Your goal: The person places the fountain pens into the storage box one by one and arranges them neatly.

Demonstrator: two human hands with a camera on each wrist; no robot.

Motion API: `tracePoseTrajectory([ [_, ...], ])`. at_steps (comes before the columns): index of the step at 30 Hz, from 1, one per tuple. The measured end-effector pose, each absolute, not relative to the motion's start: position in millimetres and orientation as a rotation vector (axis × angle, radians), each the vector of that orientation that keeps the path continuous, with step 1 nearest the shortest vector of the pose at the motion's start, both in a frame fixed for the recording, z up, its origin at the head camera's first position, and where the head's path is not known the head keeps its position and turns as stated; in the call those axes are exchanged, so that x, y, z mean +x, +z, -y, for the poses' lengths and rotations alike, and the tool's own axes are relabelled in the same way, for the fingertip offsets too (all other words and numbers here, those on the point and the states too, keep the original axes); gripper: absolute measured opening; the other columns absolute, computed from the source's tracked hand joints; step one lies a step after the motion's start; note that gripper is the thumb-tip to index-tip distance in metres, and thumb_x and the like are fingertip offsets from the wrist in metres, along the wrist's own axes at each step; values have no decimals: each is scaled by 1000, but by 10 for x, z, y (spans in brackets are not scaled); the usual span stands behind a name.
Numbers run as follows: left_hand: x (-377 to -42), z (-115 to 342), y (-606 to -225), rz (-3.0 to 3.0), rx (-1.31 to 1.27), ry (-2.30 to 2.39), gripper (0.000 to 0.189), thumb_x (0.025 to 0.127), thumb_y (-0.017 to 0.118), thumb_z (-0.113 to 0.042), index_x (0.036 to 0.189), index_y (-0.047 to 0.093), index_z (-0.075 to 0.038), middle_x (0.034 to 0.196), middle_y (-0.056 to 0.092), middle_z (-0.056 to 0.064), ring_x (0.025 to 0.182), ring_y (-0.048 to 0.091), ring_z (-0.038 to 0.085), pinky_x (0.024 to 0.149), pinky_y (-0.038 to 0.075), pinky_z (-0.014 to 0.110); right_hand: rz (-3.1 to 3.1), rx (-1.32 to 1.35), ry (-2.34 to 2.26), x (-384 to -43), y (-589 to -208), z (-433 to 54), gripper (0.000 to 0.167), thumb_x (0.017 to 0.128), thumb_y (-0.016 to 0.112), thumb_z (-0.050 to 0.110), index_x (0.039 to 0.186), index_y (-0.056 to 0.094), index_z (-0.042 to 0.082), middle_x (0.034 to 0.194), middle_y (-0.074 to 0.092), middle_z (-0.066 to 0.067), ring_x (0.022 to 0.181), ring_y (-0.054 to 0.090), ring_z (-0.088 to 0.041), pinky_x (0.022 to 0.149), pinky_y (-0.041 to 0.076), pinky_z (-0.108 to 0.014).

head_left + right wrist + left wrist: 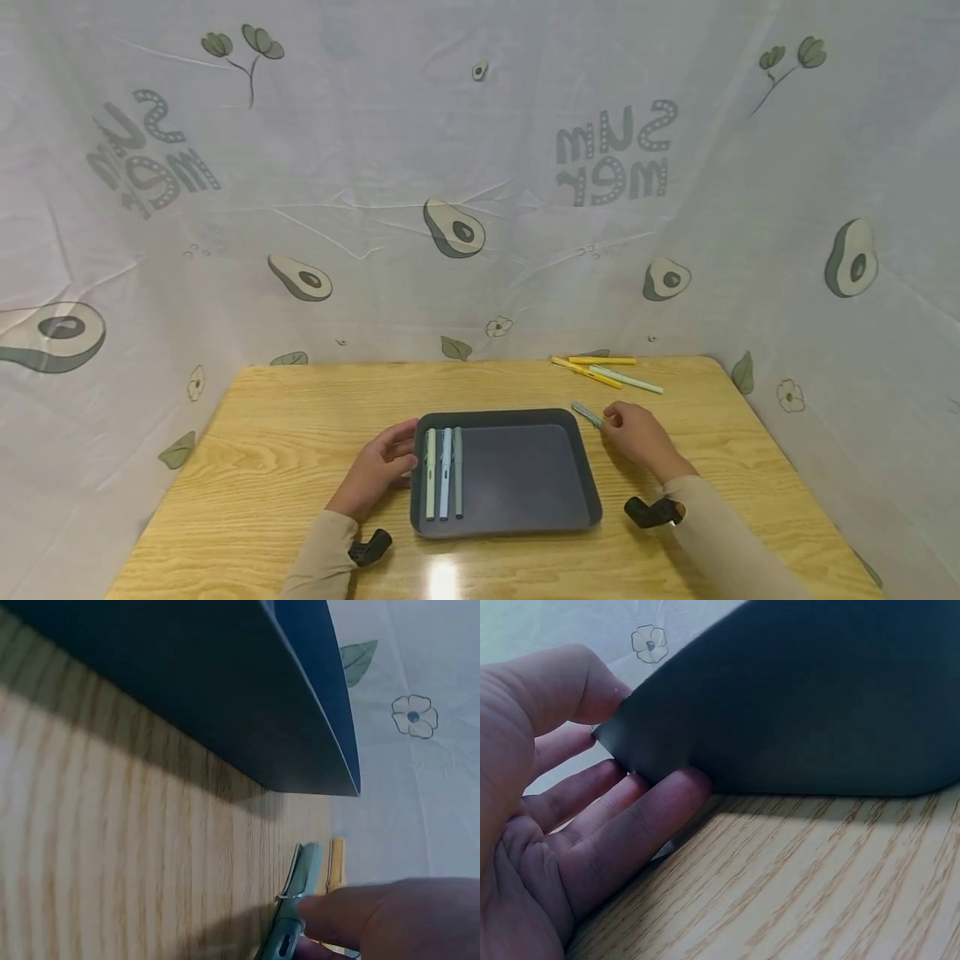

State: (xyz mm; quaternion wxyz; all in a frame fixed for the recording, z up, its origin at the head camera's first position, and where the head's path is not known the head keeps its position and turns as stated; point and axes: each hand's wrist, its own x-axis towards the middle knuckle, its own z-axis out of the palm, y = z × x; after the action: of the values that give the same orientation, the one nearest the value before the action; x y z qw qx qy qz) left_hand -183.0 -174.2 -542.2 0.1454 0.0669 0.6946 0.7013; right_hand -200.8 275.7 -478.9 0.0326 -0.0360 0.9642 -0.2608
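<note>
My left hand [378, 465] rests against the left side of a dark grey tray [517, 531], thumb at the rim. In the left wrist view, its relaxed fingers [679, 791] touch the tray's outer wall. Inside the tray's left part, a pale green pen [431, 475], a light blue pen [446, 475] and a grey-green pen [459, 475] lie side by side lengthwise. My right hand [637, 433], right of the tray, pinches another grey-green capped pen [585, 412] between thumb and fingers. The right wrist view shows its clip; its rear end is hidden by the hand.
Near the table's back edge, two yellow pens [603, 361] and a pale green pen [630, 380] lie loosely together. A patterned white cloth [375, 167] hangs behind and beside the wooden table [315, 400]. Black wrist mounts [651, 512] are on both forearms.
</note>
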Motion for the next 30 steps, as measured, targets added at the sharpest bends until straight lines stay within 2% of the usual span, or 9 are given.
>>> tracePoseTrajectory([
  [3, -1828, 1730, -5418, -2000, 192, 2017, 65, 95, 69, -5, 156, 44, -11, 148, 54, 23, 128, 59, 34, 84, 60, 46, -2961, -119, -772, -2045, -4780, -2699, 29, 102, 59, 13, 121, 66, -8, 101, 70, -14, 82, 61, -24, 71, 52, -43],
  [10, -1811, 1718, -5413, -2012, 178, 2015, 65, 95, 68, -3, 155, 45, -11, 147, 55, 22, 129, 59, 33, 84, 60, 45, -2966, -72, -741, -2072, -4800, -2667, 18, 99, 65, 11, 108, 72, -3, 98, 70, -12, 82, 60, -24, 75, 51, -46],
  [15, -1813, 1723, -5400, -2013, 178, 2012, 64, 96, 68, -4, 155, 45, -12, 147, 55, 21, 129, 58, 33, 83, 60, 45, -2950, -21, -757, -2039, -4802, -2694, 19, 99, 66, 14, 107, 71, -2, 95, 69, -10, 78, 58, -22, 71, 51, -42],
  [23, -1816, 1725, -5400, -2032, 184, 2000, 64, 96, 68, -5, 155, 45, -11, 147, 56, 22, 129, 59, 35, 83, 60, 45, -2951, 1, -742, -1959, -4765, -2760, 17, 97, 68, 17, 105, 70, 2, 95, 69, -7, 80, 61, -21, 72, 52, -44],
  [30, -1814, 1735, -5403, -2032, 180, 1999, 64, 96, 68, -4, 155, 45, -12, 147, 56, 21, 130, 58, 34, 83, 60, 45, -2981, -22, -848, -1902, -4647, -2776, 17, 98, 66, 16, 108, 68, 2, 99, 72, -11, 83, 66, -25, 71, 54, -46],
])
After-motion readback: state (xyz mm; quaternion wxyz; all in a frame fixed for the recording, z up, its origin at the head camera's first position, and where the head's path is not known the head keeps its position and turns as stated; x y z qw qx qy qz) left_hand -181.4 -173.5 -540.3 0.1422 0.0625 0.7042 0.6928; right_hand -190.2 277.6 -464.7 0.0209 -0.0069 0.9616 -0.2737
